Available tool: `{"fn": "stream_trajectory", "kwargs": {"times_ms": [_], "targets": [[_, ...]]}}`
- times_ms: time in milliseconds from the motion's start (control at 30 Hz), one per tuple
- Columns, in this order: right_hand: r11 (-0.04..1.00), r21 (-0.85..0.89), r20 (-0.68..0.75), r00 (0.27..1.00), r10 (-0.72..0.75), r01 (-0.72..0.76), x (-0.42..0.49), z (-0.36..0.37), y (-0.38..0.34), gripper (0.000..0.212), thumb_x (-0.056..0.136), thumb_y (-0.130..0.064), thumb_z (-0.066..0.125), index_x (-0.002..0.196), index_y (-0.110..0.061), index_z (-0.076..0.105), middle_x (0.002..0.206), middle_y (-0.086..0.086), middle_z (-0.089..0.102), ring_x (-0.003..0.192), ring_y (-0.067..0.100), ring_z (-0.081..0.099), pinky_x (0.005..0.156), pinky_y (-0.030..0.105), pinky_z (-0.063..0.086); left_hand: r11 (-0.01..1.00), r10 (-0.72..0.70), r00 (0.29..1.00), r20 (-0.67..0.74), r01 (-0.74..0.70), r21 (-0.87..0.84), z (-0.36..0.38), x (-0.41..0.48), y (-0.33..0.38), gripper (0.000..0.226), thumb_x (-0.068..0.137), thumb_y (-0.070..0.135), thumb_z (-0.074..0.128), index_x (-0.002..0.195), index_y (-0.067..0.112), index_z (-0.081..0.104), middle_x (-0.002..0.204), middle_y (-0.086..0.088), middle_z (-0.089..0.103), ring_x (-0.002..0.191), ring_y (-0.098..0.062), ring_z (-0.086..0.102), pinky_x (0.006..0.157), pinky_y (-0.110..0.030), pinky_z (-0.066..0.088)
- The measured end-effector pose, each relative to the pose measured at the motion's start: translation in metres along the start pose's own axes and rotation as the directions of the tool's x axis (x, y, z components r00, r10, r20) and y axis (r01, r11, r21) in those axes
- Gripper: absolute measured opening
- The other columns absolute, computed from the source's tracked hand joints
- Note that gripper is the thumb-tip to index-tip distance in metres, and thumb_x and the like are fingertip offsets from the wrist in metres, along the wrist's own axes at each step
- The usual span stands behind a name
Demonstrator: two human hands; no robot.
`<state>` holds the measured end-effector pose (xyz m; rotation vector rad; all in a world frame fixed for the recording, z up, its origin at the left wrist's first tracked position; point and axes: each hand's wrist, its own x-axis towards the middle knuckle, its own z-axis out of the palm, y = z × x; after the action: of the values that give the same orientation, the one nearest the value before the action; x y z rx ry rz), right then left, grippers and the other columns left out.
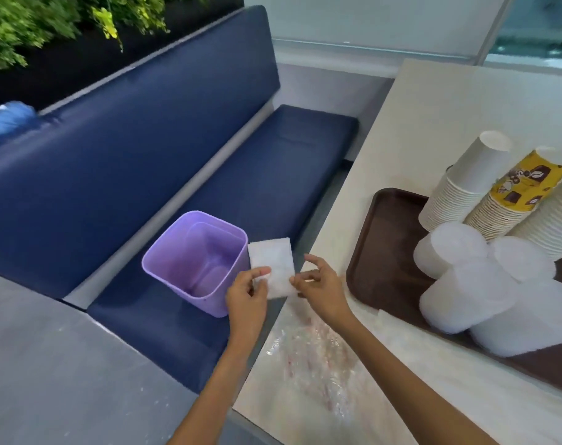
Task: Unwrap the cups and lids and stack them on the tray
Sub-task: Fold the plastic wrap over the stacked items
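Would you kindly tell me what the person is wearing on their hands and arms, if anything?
The left hand and right hand are bare: no gloves, and no rings, watch or bracelet that I can see. The left arm and right arm are uncovered down to the picture's lower edge, with no sleeve in view.

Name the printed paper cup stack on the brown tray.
The middle yellow paper cup stack, brown-printed; the left stack and right stack are plain white.
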<state>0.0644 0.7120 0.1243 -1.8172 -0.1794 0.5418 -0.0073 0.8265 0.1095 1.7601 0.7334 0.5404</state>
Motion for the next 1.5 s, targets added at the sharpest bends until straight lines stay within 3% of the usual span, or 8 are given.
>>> {"fn": "stream_trajectory", "kwargs": {"times_ms": [100,200,333,600,867,1033,1300,1500], "targets": [[0.995,-0.080,0.040,0.998,-0.056,0.059,0.022,0.026,-0.001,0.051,0.090,-0.016,0.064,0.136,-0.016,0.042,0.101,0.003,0.065,0.086,0.014,0.062,0.070,0.006,0.045,0.997,-0.001,0.985,-0.173,0.014,0.073,-0.019,0.039,-0.012,0.022,0.089,-0.007,0.051,0.099,0.003,0.068,0.103,-0.003,0.063,0.094,-0.018,0.056,0.071,-0.002,0.038],[0.984,-0.150,0.092,0.992,-0.084,0.097,0.034,0.046,0.003,0.045,0.090,-0.018,0.064,0.133,-0.016,0.048,0.102,0.003,0.063,0.090,0.015,0.062,0.074,0.007,0.045,0.986,-0.078,0.962,-0.263,0.114,0.124,-0.036,0.075,-0.034,0.022,0.090,-0.003,0.050,0.104,0.000,0.067,0.111,-0.010,0.064,0.101,-0.024,0.057,0.077,-0.012,0.036],[0.964,-0.234,0.144,0.985,-0.096,0.128,0.040,0.060,0.013,0.035,0.091,-0.016,0.063,0.125,-0.014,0.056,0.097,0.000,0.062,0.091,0.017,0.062,0.089,0.026,0.050,0.926,-0.233,0.951,-0.204,0.281,0.250,-0.048,0.109,-0.068,0.030,0.095,0.008,0.048,0.121,0.000,0.059,0.129,-0.017,0.054,0.117,-0.032,0.052,0.091,-0.027,0.036],[0.973,-0.200,0.135,0.986,-0.093,0.119,0.045,0.059,0.025,0.030,0.092,-0.014,0.061,0.121,-0.015,0.058,0.099,-0.001,0.062,0.089,0.008,0.059,0.075,0.005,0.043,0.790,-0.504,0.860,0.085,0.419,0.447,-0.051,0.133,-0.105,0.061,0.097,0.048,0.041,0.145,0.011,0.031,0.149,-0.010,0.038,0.134,-0.032,0.037,0.107,-0.037,0.030],[0.988,-0.066,0.088,0.987,-0.134,0.140,0.029,0.040,0.018,0.023,0.091,-0.010,0.060,0.113,-0.016,0.062,0.094,-0.003,0.064,0.083,-0.001,0.060,0.072,0.003,0.044,0.983,-0.103,0.983,-0.152,0.124,0.135,-0.020,0.096,-0.053,0.023,0.094,0.005,0.051,0.114,0.007,0.062,0.112,-0.003,0.066,0.102,-0.017,0.059,0.082,-0.014,0.038],[0.987,-0.058,0.022,0.989,-0.148,0.149,-0.003,-0.001,0.016,0.017,0.091,-0.010,0.060,0.102,-0.022,0.065,0.089,-0.010,0.066,0.081,0.004,0.063,0.074,0.011,0.048,0.996,0.039,0.998,0.059,-0.034,-0.084,0.015,0.031,0.018,0.030,0.090,-0.003,0.052,0.092,0.025,0.062,0.081,0.005,0.067,0.073,-0.008,0.064,0.072,-0.016,0.050],[0.971,-0.230,-0.228,0.967,-0.112,0.058,-0.069,-0.116,0.064,0.017,0.088,-0.006,0.062,0.101,-0.015,0.069,0.090,-0.007,0.067,0.079,0.008,0.063,0.073,0.019,0.049,0.988,0.014,0.909,0.417,-0.078,0.136,0.074,-0.076,0.043,0.012,0.089,0.011,0.062,0.091,0.022,0.063,0.087,0.005,0.068,0.078,-0.012,0.064,0.069,-0.011,0.051],[0.907,-0.415,-0.325,0.943,-0.074,-0.072,-0.117,-0.164,0.099,0.020,0.087,-0.011,0.061,0.105,-0.020,0.067,0.088,-0.007,0.066,0.075,0.008,0.059,0.069,0.017,0.045,0.924,-0.089,0.897,0.432,-0.087,0.372,0.100,-0.113,0.026,0.027,0.090,0.020,0.064,0.115,0.014,0.059,0.114,-0.001,0.060,0.087,-0.010,0.054,0.073,-0.015,0.042]]}}
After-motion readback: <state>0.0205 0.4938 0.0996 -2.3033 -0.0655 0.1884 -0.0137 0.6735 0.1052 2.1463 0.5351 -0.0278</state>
